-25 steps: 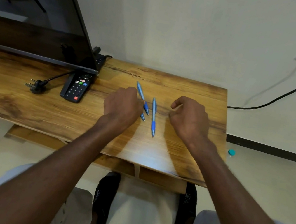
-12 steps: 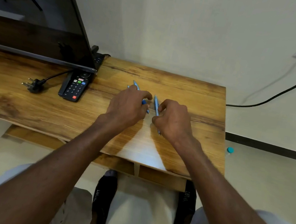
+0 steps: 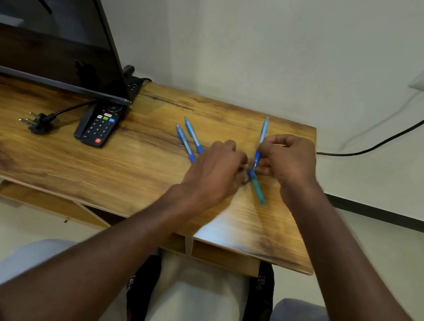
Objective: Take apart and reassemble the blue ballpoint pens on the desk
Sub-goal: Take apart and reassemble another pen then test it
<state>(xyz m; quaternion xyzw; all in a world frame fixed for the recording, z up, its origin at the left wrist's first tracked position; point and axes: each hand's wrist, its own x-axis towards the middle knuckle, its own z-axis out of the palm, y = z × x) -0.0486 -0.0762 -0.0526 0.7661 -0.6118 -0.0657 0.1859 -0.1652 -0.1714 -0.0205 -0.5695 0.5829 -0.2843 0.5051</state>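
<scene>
Two blue pens (image 3: pixel 186 139) lie side by side on the wooden desk (image 3: pixel 120 173), just left of my hands. My right hand (image 3: pixel 288 161) is shut on a third blue pen (image 3: pixel 264 129), held nearly upright with its light barrel pointing away from me. My left hand (image 3: pixel 215 169) is closed, and its fingertips pinch the dark-blue end of a fourth blue pen (image 3: pixel 257 189), which slants down to the right just above the desk. The dark ends of the two held pens almost meet between my hands. This area is a little blurred.
A black TV screen (image 3: pixel 46 23) stands at the back left, with a black remote (image 3: pixel 98 125) and a loose plug (image 3: pixel 38 120) in front of it. A black cable (image 3: pixel 404 129) runs down the wall on the right. The desk's right edge (image 3: pixel 310 231) is close to my right wrist.
Both hands have lifted off the desk, each with a pen. My right hand moved right and turned its pen upright. Two pens that my left hand covered now show on the desk.
</scene>
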